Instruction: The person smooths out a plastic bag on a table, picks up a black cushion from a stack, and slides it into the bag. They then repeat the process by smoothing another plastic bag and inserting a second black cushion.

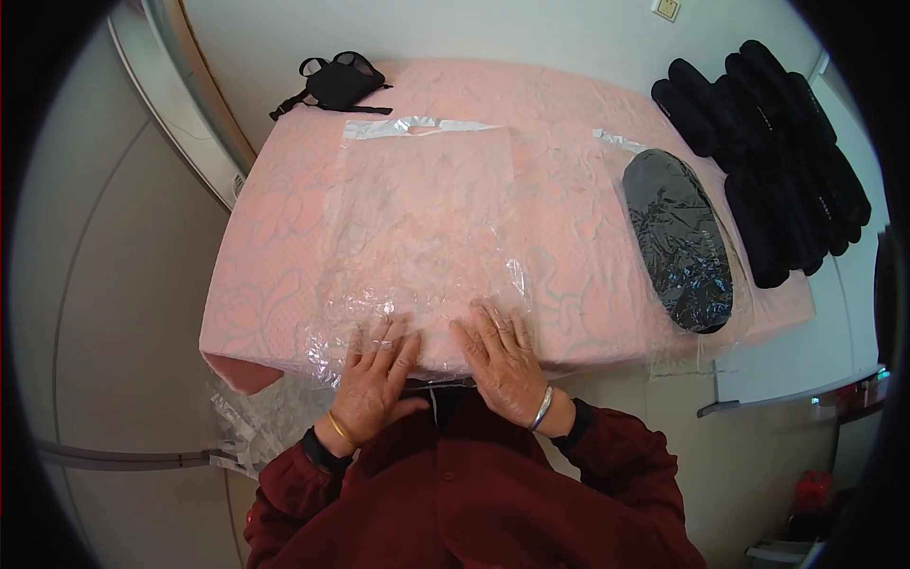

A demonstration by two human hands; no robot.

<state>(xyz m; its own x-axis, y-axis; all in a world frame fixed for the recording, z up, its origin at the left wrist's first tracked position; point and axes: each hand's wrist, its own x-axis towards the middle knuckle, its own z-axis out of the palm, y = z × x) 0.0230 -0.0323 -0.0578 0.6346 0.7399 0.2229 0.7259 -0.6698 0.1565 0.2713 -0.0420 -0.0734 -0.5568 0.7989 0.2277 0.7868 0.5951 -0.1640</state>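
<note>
A large clear plastic bag [417, 209] lies flat on the pink patterned cloth, a white strip with a cut-out handle along its far end. Over its near end rests my left hand [373, 370], fingers outstretched, with a gold bangle at the wrist. My right hand [500, 363] presses flat on the same end of the bag, fingers spread, a silver bangle above it. Neither hand grips anything. To the right, a dark oval item [681, 242] sits inside another clear bag.
Pink cloth [569, 218] covers the table. At its far left is a black strapped item with mesh [343, 83]; at the right, several black rolled bundles [768, 156] are piled. Crumpled clear plastic [261, 417] hangs below the left front corner. A white wall [531, 33] stands behind.
</note>
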